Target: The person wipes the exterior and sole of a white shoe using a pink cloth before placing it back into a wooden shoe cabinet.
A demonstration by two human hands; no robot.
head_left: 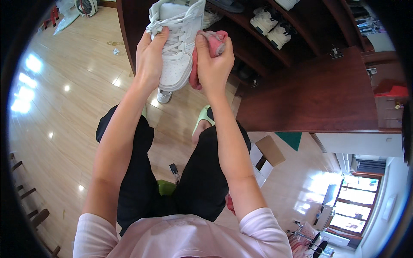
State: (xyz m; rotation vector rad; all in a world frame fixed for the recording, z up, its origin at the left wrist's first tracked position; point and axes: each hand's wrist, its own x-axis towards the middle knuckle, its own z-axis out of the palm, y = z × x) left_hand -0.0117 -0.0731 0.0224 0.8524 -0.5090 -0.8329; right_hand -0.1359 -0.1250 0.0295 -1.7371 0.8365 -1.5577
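Note:
A white lace-up sneaker (177,64) is held up in front of me, toe pointing down toward my body. My left hand (150,58) grips its left side, the thumb lying over the laces. In my right hand (214,64) is a bunched pink cloth (195,71), pressed against the right side of the sneaker near the sole. Part of the cloth sticks out above my fingers. Below the held sneaker, another white shoe (164,96) stands on the floor, mostly hidden behind it.
A dark wooden shoe cabinet (301,92) with its door open stands ahead and right, with white sneakers (278,34) on its shelves. An open cardboard box (270,152) lies on the floor by my right knee. My feet wear pale green slippers (202,115).

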